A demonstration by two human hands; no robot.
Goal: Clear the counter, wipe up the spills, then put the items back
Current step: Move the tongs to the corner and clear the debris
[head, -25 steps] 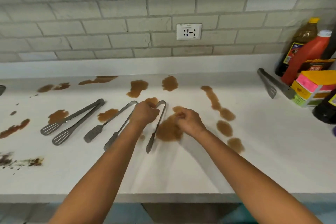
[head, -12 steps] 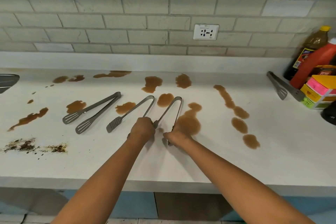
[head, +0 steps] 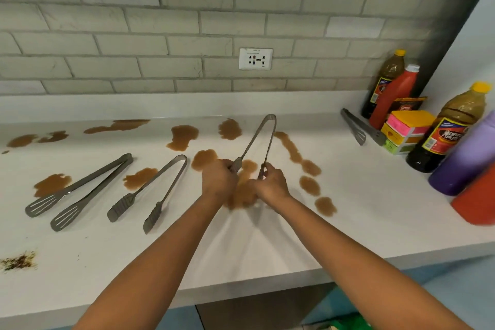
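I have both hands, left hand (head: 218,178) and right hand (head: 270,184), each clenched on one arm of the tongs (head: 255,142), lifting them clear of the spill (head: 242,190) so the desk (head: 348,222) can be wiped.

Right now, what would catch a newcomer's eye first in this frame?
Brown spills blotch the white counter from the left edge to the middle. At centre, both hands hold one pair of tongs, the left hand and right hand each on an arm, its looped end pointing at the wall. Two more tongs lie to the left, and bottles crowd the right corner.
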